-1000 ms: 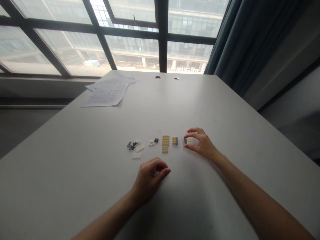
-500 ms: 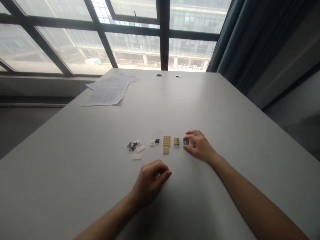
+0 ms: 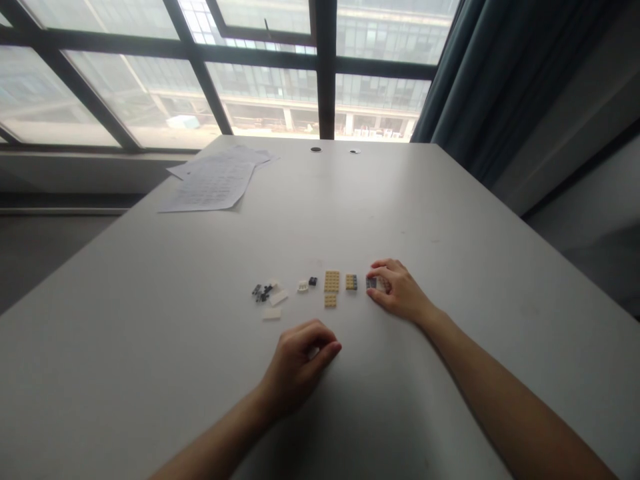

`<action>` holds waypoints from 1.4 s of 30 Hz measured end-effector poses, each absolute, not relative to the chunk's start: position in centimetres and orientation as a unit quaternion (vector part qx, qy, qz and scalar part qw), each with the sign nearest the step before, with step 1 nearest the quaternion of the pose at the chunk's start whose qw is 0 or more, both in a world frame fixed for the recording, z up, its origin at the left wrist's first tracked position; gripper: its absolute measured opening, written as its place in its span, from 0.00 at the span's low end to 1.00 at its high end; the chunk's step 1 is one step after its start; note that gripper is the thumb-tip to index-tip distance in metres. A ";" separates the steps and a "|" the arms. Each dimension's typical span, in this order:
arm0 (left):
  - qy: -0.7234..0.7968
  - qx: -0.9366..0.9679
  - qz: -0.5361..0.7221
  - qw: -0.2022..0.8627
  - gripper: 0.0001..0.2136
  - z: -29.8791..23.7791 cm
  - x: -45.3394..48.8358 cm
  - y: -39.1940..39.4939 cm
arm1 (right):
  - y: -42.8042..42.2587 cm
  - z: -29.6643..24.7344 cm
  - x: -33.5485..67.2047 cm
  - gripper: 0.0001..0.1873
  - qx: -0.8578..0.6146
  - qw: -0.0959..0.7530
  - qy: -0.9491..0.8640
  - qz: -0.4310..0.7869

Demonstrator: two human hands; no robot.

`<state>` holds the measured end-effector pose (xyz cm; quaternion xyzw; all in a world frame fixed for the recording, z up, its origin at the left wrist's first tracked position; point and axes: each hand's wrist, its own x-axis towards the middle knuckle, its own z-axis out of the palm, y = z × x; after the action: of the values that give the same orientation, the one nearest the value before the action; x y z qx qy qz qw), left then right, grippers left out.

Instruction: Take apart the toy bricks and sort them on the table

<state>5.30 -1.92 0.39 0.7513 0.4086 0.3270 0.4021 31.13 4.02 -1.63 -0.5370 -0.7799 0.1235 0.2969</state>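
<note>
My right hand [image 3: 395, 288] rests on the white table with thumb and fingertips around a dark grey building-brick piece [image 3: 371, 283]; part of the piece and a brownish bit behind it are hidden by the hand. Just left of it lies a tan and grey brick piece [image 3: 351, 282]. Further left are a larger tan studded plate [image 3: 332, 281] and a smaller tan plate [image 3: 331, 301] below it. My left hand [image 3: 307, 357] lies closed on the table in front of these, thumb against the curled forefinger, and nothing shows in it.
Left of the tan plates sit a small black piece [image 3: 313, 281], a white piece [image 3: 303, 287], white flat tiles [image 3: 272, 313] and a cluster of small dark pieces [image 3: 263, 293]. Printed papers [image 3: 210, 183] lie at the table's far left. Windows and a dark curtain [image 3: 475, 87] stand beyond.
The view has shifted slightly, so the bricks and papers appear a few pixels further left. Both hands keep nearly the same pose and place.
</note>
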 end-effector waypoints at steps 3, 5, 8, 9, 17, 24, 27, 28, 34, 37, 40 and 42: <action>0.407 0.751 0.328 0.403 0.09 0.5 5.4 -1.9 | 4.0 -1.6 31.1 0.11 -0.535 0.300 -0.780 0.123; 0.405 0.753 0.328 0.402 0.09 0.5 5.4 -1.9 | 4.0 -1.6 31.1 0.13 -0.534 0.297 -0.782 0.122; 0.405 0.754 0.327 0.400 0.09 0.5 5.4 -1.9 | 3.9 -1.5 31.1 0.17 -0.533 0.288 -0.787 0.119; 0.405 0.755 0.325 0.400 0.09 0.4 5.3 -1.9 | 3.9 -1.5 31.0 0.17 -0.533 0.284 -0.788 0.117; 0.403 0.757 0.323 0.400 0.09 0.2 5.2 -1.8 | 4.0 -1.5 31.1 0.15 -0.536 0.274 -0.789 0.120; 0.409 0.753 0.320 0.404 0.10 0.3 5.2 -2.0 | 4.0 -1.3 31.3 0.15 -0.532 0.285 -0.787 0.130; 0.412 0.751 0.320 0.405 0.09 0.2 5.2 -2.0 | 4.1 -1.2 32.6 0.20 -0.518 0.282 -0.792 0.155; 0.412 0.752 0.319 0.404 0.09 0.2 5.2 -2.0 | 4.1 -1.1 33.1 0.22 -0.516 0.277 -0.794 0.161; 0.404 0.758 0.321 0.399 0.10 0.2 5.3 -1.8 | 4.1 -1.3 34.2 0.23 -0.531 0.269 -0.791 0.144; 0.404 0.759 0.322 0.396 0.10 0.3 5.2 -1.8 | 4.1 -1.4 33.7 0.21 -0.538 0.268 -0.788 0.134; 0.404 0.760 0.321 0.395 0.09 0.2 5.1 -1.8 | 4.2 -1.5 33.8 0.20 -0.530 0.272 -0.789 0.151; 0.405 0.760 0.319 0.397 0.09 0.1 5.1 -1.8 | 4.2 -1.6 34.1 0.19 -0.525 0.275 -0.790 0.159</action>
<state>5.12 -1.81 0.13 0.7598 0.4047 0.3188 0.3965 34.07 4.24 -1.58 -0.5246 -0.7897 0.1590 0.2754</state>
